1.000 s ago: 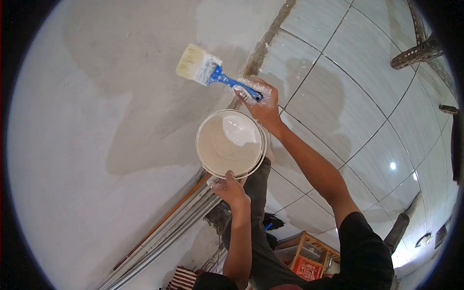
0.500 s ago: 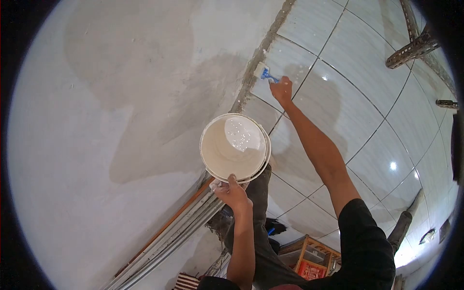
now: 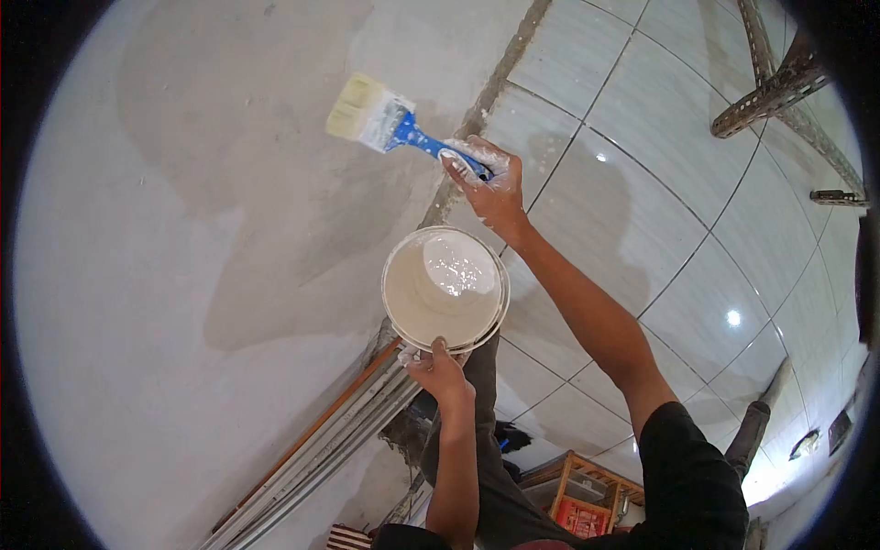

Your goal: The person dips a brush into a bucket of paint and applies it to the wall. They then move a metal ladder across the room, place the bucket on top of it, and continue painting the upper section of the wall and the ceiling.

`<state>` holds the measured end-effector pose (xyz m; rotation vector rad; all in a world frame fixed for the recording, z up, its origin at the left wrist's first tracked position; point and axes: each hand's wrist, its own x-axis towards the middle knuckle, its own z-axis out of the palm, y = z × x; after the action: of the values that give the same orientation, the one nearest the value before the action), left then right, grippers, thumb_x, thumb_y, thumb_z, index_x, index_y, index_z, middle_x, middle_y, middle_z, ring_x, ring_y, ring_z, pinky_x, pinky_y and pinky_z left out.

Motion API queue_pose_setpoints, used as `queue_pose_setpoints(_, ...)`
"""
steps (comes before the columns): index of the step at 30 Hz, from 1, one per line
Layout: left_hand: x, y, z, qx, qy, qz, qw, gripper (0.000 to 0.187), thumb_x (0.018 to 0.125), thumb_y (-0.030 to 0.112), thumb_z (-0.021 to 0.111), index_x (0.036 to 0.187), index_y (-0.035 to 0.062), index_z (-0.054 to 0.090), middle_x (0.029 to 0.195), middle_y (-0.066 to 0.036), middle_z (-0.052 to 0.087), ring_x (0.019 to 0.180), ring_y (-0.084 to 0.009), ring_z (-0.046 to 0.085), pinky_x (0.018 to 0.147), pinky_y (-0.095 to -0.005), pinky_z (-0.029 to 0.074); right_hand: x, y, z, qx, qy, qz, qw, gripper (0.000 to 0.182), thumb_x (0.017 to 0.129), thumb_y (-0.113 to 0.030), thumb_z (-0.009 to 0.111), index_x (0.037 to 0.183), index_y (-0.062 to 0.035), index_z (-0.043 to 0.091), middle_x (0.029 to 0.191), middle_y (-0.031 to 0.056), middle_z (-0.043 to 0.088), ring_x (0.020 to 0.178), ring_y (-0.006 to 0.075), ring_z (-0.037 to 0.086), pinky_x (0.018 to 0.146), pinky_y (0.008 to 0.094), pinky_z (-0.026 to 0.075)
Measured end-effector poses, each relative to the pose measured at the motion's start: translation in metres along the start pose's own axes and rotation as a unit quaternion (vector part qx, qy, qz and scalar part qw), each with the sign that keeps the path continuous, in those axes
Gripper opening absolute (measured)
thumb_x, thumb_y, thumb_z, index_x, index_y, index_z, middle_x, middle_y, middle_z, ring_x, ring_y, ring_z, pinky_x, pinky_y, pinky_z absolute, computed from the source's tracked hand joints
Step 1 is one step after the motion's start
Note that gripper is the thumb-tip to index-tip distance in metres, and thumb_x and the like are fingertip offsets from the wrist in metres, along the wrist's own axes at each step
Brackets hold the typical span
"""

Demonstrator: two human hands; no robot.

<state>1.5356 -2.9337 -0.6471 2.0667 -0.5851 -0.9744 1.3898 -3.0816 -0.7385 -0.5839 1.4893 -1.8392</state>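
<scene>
My right hand (image 3: 488, 183) is closed around the blue handle of a paintbrush (image 3: 390, 119), whose wide pale-yellow bristles point left in front of the wall (image 3: 229, 165). White paint smears the fingers and the brush. Below it, my left hand (image 3: 440, 374) grips the near rim of a cream bucket (image 3: 408, 293), thumb over the edge, the other fingers partly hidden beneath. White paint (image 3: 463, 261) lies in the tilted bucket, pooled toward its far side.
Large glossy tiles (image 3: 660, 174) cover the right side, meeting the wall along a rough grey strip (image 3: 500, 78). Long metal bars (image 3: 339, 440) lean at lower left. A wooden shelf (image 3: 587, 486) stands at the bottom, and perforated metal posts (image 3: 770, 96) at upper right.
My right hand has brought the paintbrush from the strip beside the tiles leftward and closer to me, turning the bristles into plain view. The bucket stays almost where it was in my left hand.
</scene>
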Motion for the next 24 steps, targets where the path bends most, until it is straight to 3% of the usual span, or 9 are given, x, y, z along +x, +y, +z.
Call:
queue_pose_setpoints(5, -0.003, -0.006, 0.001, -0.004, 0.035, -0.017, 0.999, 0.048, 0.081, -0.004, 0.046, 0.121, -0.0020, 0.019, 0.110, -0.020, 0.048, 0.092, -0.0287, 0.057, 0.072, -0.0448, 0.055, 0.021, 0.077, -0.003, -0.043, -0.046, 0.259, 0.964, 0.025, 0.077, -0.021, 0.069, 0.087, 0.0015, 0.065, 0.073, 0.0070, 0.061, 0.071, 0.0145, 0.059, 0.064, 0.0295, 0.046)
queue_pose_setpoints(7, -0.001, 0.000, 0.008, -0.036, -0.010, -0.027, 0.999, 0.046, 0.081, -0.005, 0.046, 0.120, -0.0022, 0.021, 0.107, -0.020, 0.048, 0.090, -0.0286, 0.057, 0.072, -0.0452, 0.055, 0.014, 0.164, -0.011, -0.449, 0.005, -0.259, 0.855, 0.028, 0.077, -0.025, 0.067, 0.087, 0.0013, 0.065, 0.070, 0.0102, 0.062, 0.064, 0.0157, 0.057, 0.059, 0.0291, 0.045)
queue_pose_setpoints(8, 0.001, 0.003, 0.014, -0.040, -0.023, -0.035, 0.998, 0.046, 0.081, -0.005, 0.046, 0.120, -0.0022, 0.021, 0.107, -0.020, 0.048, 0.090, -0.0286, 0.057, 0.072, -0.0452, 0.055, 0.021, 0.160, -0.020, -0.461, 0.009, -0.263, 0.847, 0.028, 0.077, -0.025, 0.067, 0.087, 0.0013, 0.065, 0.070, 0.0102, 0.062, 0.064, 0.0157, 0.057, 0.059, 0.0291, 0.045)
queue_pose_setpoints(10, 0.003, 0.006, 0.018, -0.031, 0.021, -0.072, 0.997, 0.050, 0.080, -0.004, 0.047, 0.123, -0.0049, 0.022, 0.113, -0.024, 0.043, 0.096, -0.0310, 0.056, 0.078, -0.0468, 0.055, 0.014, 0.136, -0.033, -0.403, 0.000, 0.078, 0.912, 0.030, 0.077, -0.027, 0.065, 0.088, 0.0000, 0.065, 0.071, 0.0126, 0.063, 0.062, 0.0207, 0.058, 0.059, 0.0333, 0.045)
queue_pose_setpoints(15, 0.004, -0.017, 0.037, -0.091, 0.024, -0.021, 0.995, 0.040, 0.080, -0.003, 0.050, 0.112, -0.0060, 0.026, 0.106, -0.018, 0.048, 0.090, -0.0254, 0.055, 0.071, -0.0341, 0.049, 0.005, -0.030, -0.073, -0.320, 0.007, 0.239, 0.917, 0.030, 0.075, -0.029, 0.067, 0.089, -0.0018, 0.066, 0.076, 0.0126, 0.062, 0.070, 0.0198, 0.058, 0.064, 0.0323, 0.045)
queue_pose_setpoints(17, -0.009, -0.036, 0.052, -0.103, 0.033, 0.004, 0.994, 0.039, 0.080, -0.002, 0.052, 0.111, -0.0067, 0.028, 0.106, -0.018, 0.048, 0.092, -0.0253, 0.054, 0.074, -0.0338, 0.048, -0.023, -0.006, -0.139, -0.705, -0.119, -0.294, 0.634, 0.036, 0.074, -0.033, 0.070, 0.091, -0.0015, 0.066, 0.081, 0.0139, 0.063, 0.073, 0.0179, 0.058, 0.063, 0.0303, 0.045)
queue_pose_setpoints(18, -0.016, -0.063, 0.065, -0.001, 0.042, 0.085, 0.996, 0.039, 0.080, -0.001, 0.053, 0.111, -0.0071, 0.030, 0.106, -0.019, 0.047, 0.095, -0.0262, 0.053, 0.079, -0.0345, 0.046, -0.017, -0.043, -0.156, -0.526, -0.040, 0.003, 0.849, 0.038, 0.074, -0.033, 0.071, 0.095, -0.0015, 0.065, 0.085, 0.0148, 0.062, 0.077, 0.0196, 0.058, 0.065, 0.0318, 0.046)
queue_pose_setpoints(19, -0.021, -0.094, 0.076, 0.095, 0.053, 0.158, 0.981, 0.038, 0.080, 0.000, 0.054, 0.111, -0.0075, 0.032, 0.106, -0.019, 0.047, 0.099, -0.0271, 0.051, 0.084, -0.0353, 0.043, -0.019, -0.084, -0.163, -0.262, 0.039, 0.297, 0.917, 0.041, 0.074, -0.034, 0.071, 0.098, -0.0015, 0.064, 0.088, 0.0157, 0.062, 0.081, 0.0213, 0.059, 0.068, 0.0332, 0.047)
queue_pose_setpoints(24, -0.105, -0.117, 0.127, -0.108, -0.076, 0.097, 0.986, 0.042, 0.079, -0.001, 0.056, 0.113, -0.0102, 0.033, 0.111, -0.022, 0.047, 0.099, -0.0278, 0.051, 0.088, -0.0356, 0.042, -0.053, -0.140, -0.298, -0.405, -0.020, 0.101, 0.909, 0.040, 0.075, -0.029, 0.071, 0.096, 0.0031, 0.061, 0.087, 0.0183, 0.063, 0.083, 0.0254, 0.061, 0.072, 0.0352, 0.048)
